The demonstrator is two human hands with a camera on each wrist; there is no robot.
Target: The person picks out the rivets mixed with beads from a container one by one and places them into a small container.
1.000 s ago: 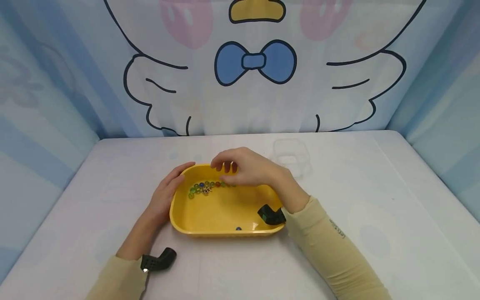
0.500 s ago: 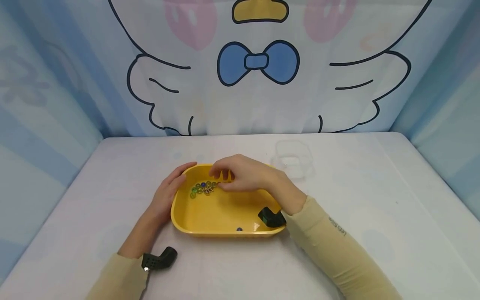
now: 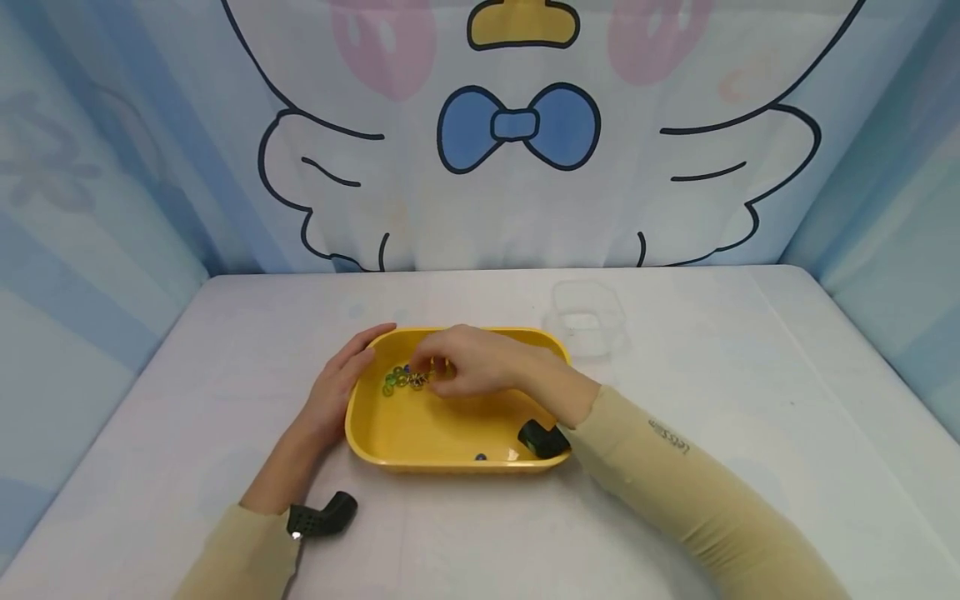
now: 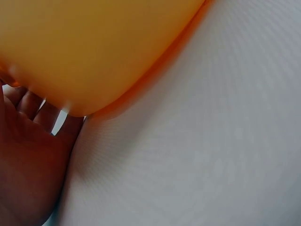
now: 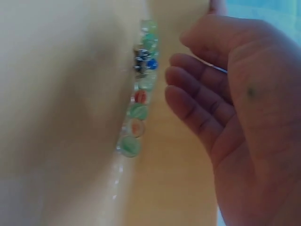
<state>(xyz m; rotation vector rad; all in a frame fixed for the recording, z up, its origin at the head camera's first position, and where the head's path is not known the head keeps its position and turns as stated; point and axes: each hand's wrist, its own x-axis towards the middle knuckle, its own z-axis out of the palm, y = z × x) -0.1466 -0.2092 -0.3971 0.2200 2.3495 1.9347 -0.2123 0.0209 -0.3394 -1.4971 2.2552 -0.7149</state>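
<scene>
A yellow plastic tray point(image 3: 420, 442) sits on the table. My left hand point(image 3: 333, 392) holds its left side, thumb at the rim and fingers along the outer wall point(image 4: 35, 155). Inside, at the back left, lies a cluster of glass marbles point(image 3: 393, 379), mostly green, with a blue one. A small dark, shiny metallic thing point(image 5: 141, 63) lies among them, its kind unclear. My right hand point(image 3: 476, 362) hovers over the tray by the marbles, fingers loosely bent. The right wrist view shows a red marble point(image 5: 140, 96) in the row and nothing in this hand point(image 5: 249, 117).
A lone blue marble point(image 3: 481, 457) lies at the tray's front wall. Behind the tray to the right, a clear squarish container point(image 3: 588, 292) is faintly visible on the white tabletop point(image 3: 712, 350). A printed curtain point(image 3: 517, 208) closes off the back.
My right hand has come lower and a little left, nearer the marble cluster, and covers more of the marble row. My left hand stays on the tray's side.
</scene>
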